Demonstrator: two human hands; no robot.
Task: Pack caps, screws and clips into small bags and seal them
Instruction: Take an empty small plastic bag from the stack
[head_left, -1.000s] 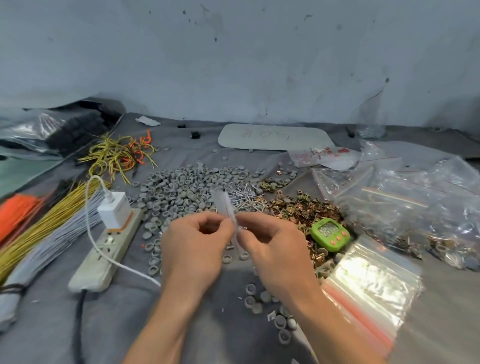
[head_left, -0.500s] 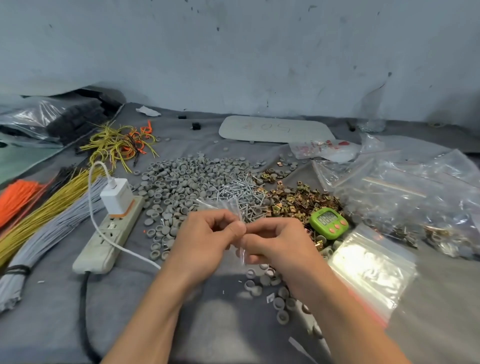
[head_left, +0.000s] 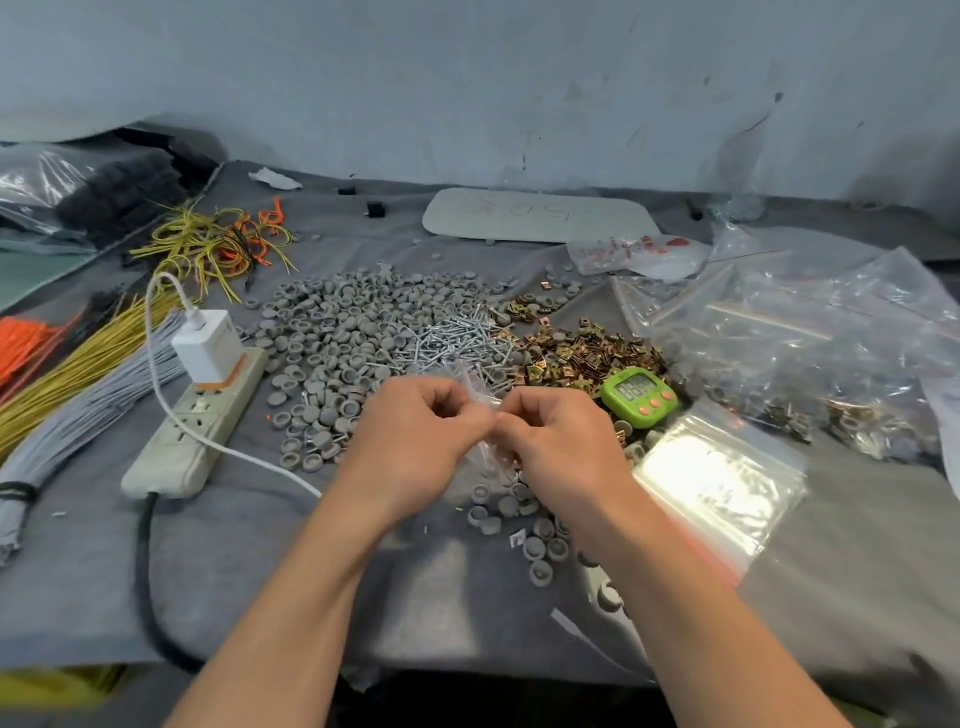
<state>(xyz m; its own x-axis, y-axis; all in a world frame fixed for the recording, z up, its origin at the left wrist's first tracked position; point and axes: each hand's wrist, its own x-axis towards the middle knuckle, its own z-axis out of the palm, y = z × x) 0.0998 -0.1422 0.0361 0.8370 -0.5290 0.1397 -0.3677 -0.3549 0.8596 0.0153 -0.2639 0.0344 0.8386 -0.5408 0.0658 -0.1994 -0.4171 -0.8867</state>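
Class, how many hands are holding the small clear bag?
2. The left hand pinches the small clear bag from the left, the right hand from the right. No other hand is in view.

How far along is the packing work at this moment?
Done: some filled bags seem to lie on the right. In hand: the left hand and right hand pinch one small clear bag; its contents are unclear. Left: big piles of caps, screws, clips, and a stack of empty bags.
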